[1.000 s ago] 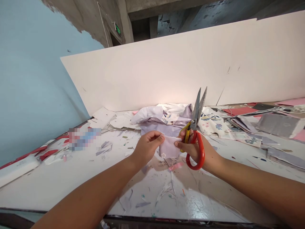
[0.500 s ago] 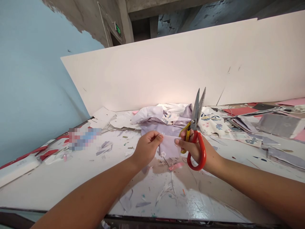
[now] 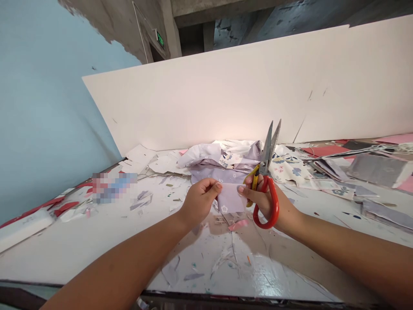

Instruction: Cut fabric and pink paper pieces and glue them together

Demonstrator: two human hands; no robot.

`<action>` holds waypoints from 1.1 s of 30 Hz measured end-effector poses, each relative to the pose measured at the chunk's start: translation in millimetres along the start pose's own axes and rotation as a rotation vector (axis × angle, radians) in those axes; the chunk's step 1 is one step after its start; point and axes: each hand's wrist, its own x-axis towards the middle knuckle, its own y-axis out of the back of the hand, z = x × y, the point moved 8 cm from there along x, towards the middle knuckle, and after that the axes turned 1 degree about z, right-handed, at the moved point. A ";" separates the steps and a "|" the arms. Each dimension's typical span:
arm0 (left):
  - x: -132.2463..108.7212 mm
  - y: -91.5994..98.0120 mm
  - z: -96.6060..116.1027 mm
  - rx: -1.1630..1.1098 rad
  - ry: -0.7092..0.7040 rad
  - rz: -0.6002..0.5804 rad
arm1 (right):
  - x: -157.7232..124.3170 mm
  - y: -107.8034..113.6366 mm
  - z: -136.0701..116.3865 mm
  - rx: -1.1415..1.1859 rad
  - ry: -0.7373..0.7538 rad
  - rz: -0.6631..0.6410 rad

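A folded piece of lilac fabric (image 3: 231,199) with small white flowers is stretched between my two hands above the table. My left hand (image 3: 201,200) pinches its upper left corner between thumb and forefinger. At the other corner, my right hand (image 3: 262,199) presses the fabric under its thumb. That same hand carries red-handled scissors (image 3: 272,204), their blades pointing up and slightly apart. A yellow tape measure (image 3: 254,183) is also in the right hand, looped by the fingers. Behind the hands lies a crumpled heap of lilac floral fabric (image 3: 206,172); the fingers under the piece are hidden.
A white panel (image 3: 219,94) stands along the table's back edge. Offcuts litter the white table (image 3: 129,245). Cream floral fabric (image 3: 285,165) and grey-lilac pieces (image 3: 374,168) lie to the right, red scraps (image 3: 66,209) and a white roll-like object (image 3: 26,228) to the left.
Both hands, with the fabric and scissors, have shifted very slightly to the right. The grips look the same.
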 end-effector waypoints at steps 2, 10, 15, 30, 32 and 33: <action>-0.4 -1.4 -1.5 -0.064 0.024 -0.013 | -0.5 0.3 -0.8 -0.027 0.003 0.001; -1.5 -22.9 -15.1 -0.350 0.192 -0.216 | -3.5 2.4 -5.6 -0.070 0.026 0.037; 2.9 -15.3 -19.5 -0.324 0.191 -0.142 | -1.5 5.7 -4.0 -0.085 0.029 0.078; 16.9 15.6 -9.0 -0.314 0.111 0.106 | -37.4 -34.6 -27.4 0.886 -0.335 -0.293; 18.7 14.3 -9.6 -0.323 0.113 0.092 | -62.6 -44.4 -46.3 1.032 -0.407 -0.423; 19.1 13.1 -10.1 -0.332 0.118 0.083 | -76.3 -49.1 -54.9 1.106 -0.438 -0.504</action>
